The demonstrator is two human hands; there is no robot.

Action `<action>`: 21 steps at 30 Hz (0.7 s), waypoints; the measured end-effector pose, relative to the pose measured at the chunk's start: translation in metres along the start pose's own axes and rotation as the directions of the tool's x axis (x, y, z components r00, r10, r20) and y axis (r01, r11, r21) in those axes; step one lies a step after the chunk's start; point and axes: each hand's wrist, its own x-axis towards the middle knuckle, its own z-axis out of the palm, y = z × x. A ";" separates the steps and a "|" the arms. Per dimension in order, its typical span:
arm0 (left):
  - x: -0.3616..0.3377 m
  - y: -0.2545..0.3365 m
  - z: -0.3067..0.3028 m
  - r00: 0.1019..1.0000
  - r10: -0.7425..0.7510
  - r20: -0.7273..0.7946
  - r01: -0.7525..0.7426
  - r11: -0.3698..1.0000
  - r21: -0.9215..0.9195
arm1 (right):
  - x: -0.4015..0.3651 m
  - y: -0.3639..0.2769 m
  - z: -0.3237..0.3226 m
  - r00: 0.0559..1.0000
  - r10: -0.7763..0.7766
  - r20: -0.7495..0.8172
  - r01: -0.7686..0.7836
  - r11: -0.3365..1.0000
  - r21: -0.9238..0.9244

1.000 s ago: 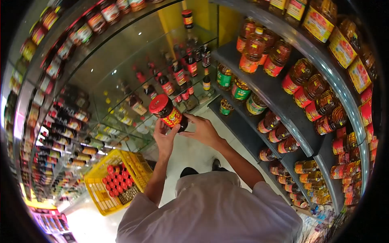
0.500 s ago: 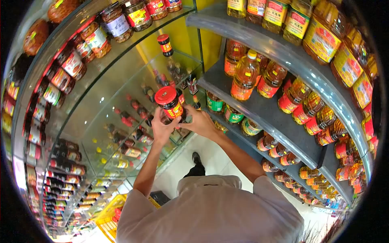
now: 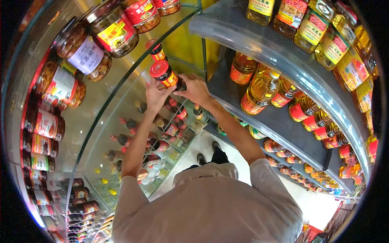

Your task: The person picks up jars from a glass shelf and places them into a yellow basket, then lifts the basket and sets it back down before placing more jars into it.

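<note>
A dark jar with a red lid and a red and yellow label (image 3: 163, 73) is between my two hands, above the glass shelf (image 3: 121, 87). My left hand (image 3: 157, 94) has its fingers round the jar's left and lower side. From the right, my right hand (image 3: 194, 90) reaches to the jar's dark lower end, its fingertips curled there. Just behind the held jar stands a similar red-lidded jar (image 3: 155, 49) on the glass shelf.
Rows of lidded jars (image 3: 87, 56) line the upper left shelf. Sauce bottles (image 3: 178, 109) stand below the glass. On the right, a curved shelf edge (image 3: 283, 52) fronts oil bottles (image 3: 261, 91). Pale floor (image 3: 200, 146) shows below my arms.
My hands and the held jar have moved forward, close to the similar jar on the shelf. The shelves appear nearer, and two shoes now show on the floor instead of one.
</note>
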 end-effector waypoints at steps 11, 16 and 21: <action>0.077 -0.072 0.001 0.997 -0.027 -0.070 0.041 0.979 0.201 | 0.069 0.042 0.022 0.986 0.124 0.110 -0.114 0.989 -0.094; 0.087 -0.077 0.008 1.000 -0.024 -0.018 0.027 0.990 0.137 | 0.080 0.053 0.027 0.977 0.162 0.139 -0.141 0.979 -0.148; 0.090 -0.088 0.008 1.000 0.007 -0.024 0.000 0.961 0.278 | 0.081 0.060 0.035 0.970 0.199 0.143 -0.174 0.970 -0.169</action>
